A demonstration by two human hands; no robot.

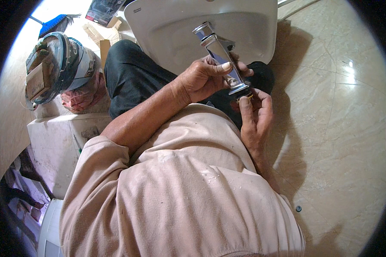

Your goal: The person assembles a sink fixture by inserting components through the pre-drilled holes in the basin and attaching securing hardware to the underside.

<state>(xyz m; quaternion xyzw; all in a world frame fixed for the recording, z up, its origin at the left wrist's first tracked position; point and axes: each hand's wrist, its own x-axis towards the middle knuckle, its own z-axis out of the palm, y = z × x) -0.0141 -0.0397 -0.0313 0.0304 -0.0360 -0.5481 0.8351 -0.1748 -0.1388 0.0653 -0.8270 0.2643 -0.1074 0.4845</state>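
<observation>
A chrome basin faucet is held tilted above my lap, its base end toward me. My left hand wraps round the faucet's body, the thumb lying along its shiny side. At the base end, the thumb and fingers of my right hand pinch a dark ring with a small brass-coloured part, touching the faucet's underside. The exact kind of that small part is too hidden to tell. Just beyond the faucet stands a white ceramic washbasin.
Buckets stand at the left, one holding a cardboard box, with a pink plastic bag beneath. A blue broom leans behind them. A small round piece lies on the tiled floor at right.
</observation>
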